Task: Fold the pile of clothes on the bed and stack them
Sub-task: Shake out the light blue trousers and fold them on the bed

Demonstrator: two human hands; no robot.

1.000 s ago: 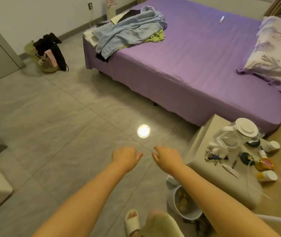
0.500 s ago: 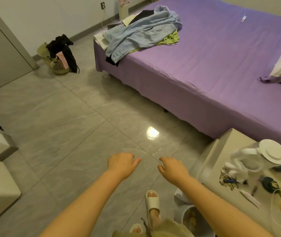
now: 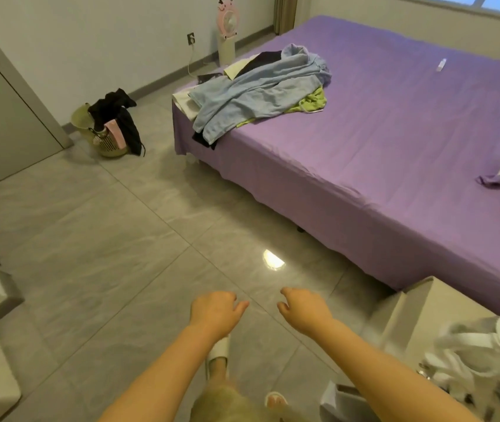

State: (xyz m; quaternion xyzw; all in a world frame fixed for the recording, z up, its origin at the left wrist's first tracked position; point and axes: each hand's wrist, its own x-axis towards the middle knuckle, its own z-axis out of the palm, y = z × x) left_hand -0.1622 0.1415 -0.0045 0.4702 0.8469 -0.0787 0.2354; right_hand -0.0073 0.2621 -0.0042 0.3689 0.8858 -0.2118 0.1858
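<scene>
The pile of clothes, soft and crumpled with pale blue fabric on top, is heaped lengthwise along the foot corner of the purple-sheeted bed. Nothing is held by the left hand or right hand; fingers are loosely curled.

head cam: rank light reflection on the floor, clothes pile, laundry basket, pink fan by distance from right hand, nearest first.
From the right hand:
1. Light reflection, on the floor tiles just ahead.
2. Clothes pile, on the bed's far corner.
3. Laundry basket, on the floor by the left wall; too close to call against the pile.
4. Pink fan, against the back wall.
</scene>
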